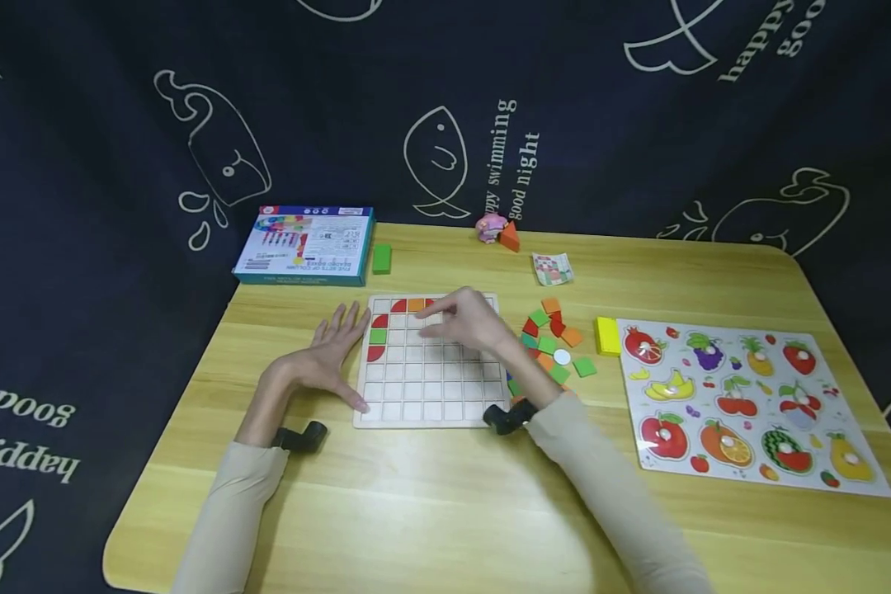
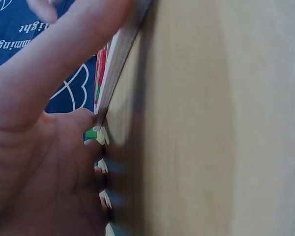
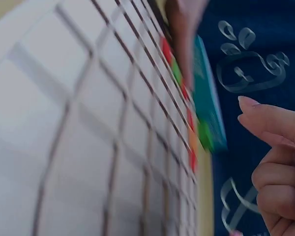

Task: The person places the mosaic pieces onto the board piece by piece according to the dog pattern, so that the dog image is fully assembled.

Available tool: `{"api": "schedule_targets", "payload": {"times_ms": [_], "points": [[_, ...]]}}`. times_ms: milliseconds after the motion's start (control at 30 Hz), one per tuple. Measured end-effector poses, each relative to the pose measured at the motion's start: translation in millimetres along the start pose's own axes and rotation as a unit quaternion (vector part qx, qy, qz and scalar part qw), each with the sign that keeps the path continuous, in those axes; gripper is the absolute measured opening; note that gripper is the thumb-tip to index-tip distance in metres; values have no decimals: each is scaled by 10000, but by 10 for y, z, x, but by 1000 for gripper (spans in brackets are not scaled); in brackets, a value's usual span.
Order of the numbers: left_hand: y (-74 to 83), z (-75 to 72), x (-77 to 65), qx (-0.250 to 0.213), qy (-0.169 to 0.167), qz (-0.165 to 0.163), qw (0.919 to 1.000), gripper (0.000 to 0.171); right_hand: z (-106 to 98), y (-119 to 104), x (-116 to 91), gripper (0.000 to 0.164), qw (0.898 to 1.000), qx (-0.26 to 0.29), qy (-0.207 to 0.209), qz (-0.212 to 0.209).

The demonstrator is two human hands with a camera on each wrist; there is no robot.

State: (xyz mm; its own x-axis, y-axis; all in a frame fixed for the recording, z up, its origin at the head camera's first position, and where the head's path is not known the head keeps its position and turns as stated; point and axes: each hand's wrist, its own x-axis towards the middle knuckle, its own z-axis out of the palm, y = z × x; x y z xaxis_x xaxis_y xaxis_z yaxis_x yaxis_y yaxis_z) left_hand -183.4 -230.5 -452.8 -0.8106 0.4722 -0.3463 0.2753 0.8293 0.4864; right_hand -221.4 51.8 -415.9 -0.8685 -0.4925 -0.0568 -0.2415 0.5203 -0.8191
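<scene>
A white grid board (image 1: 434, 408) lies mid-table. Along its far row sit red rounded pieces (image 1: 398, 306) and an orange square (image 1: 416, 304); down its left side are a green square (image 1: 378, 336) and more red rounded pieces. My left hand (image 1: 322, 359) spreads its fingers beside the board, thumb at the near-left corner and fingertips along the left edge. Above the board hovers my right hand (image 1: 468, 322), index finger and thumb slightly apart and the other fingers curled. Nothing shows between its fingertips in the right wrist view, where the hand (image 3: 278, 162) appears at right.
Loose coloured pieces (image 1: 547, 345) lie right of the board, partly behind my right forearm. Further right are a yellow block (image 1: 607, 336) and a fruit puzzle board (image 1: 757, 404). A blue box (image 1: 304, 246), green block (image 1: 382, 259), pink toy (image 1: 491, 228) and sticker (image 1: 553, 269) stand toward the back.
</scene>
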Motion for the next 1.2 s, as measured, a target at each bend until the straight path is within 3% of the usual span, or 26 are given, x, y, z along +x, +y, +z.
{"api": "schedule_targets", "payload": {"times_ms": [167, 300, 467, 667, 867, 1100, 1200], "points": [[5, -7, -2, -5, -7, -6, 10000, 153, -629, 410, -497, 30, 9938, -303, 850, 653], [1, -34, -32, -113, 32, -20, 9999, 152, -865, 713, -693, 32, 9820, -458, 1169, 1412], [-13, -47, -41, -119, 26, -31, 9999, 152, -884, 895, -683, 32, 9718, -332, 1208, 1997], [9, -34, -7, 10, -37, -42, 10000, 152, -843, 947, -630, 34, 9629, -429, 1586, 2141], [23, -40, 8, -42, -99, -84, 9999, 153, -863, 968, -606, 33, 9618, -558, 1792, 1994], [31, -52, 6, -71, -114, -80, 9999, 153, -905, 977, -609, 36, 9708, -392, 1336, 1955], [31, -55, 1, -84, -108, -88, 9999, 153, -938, 969, -616, 41, 9680, -427, 1401, 2039]]}}
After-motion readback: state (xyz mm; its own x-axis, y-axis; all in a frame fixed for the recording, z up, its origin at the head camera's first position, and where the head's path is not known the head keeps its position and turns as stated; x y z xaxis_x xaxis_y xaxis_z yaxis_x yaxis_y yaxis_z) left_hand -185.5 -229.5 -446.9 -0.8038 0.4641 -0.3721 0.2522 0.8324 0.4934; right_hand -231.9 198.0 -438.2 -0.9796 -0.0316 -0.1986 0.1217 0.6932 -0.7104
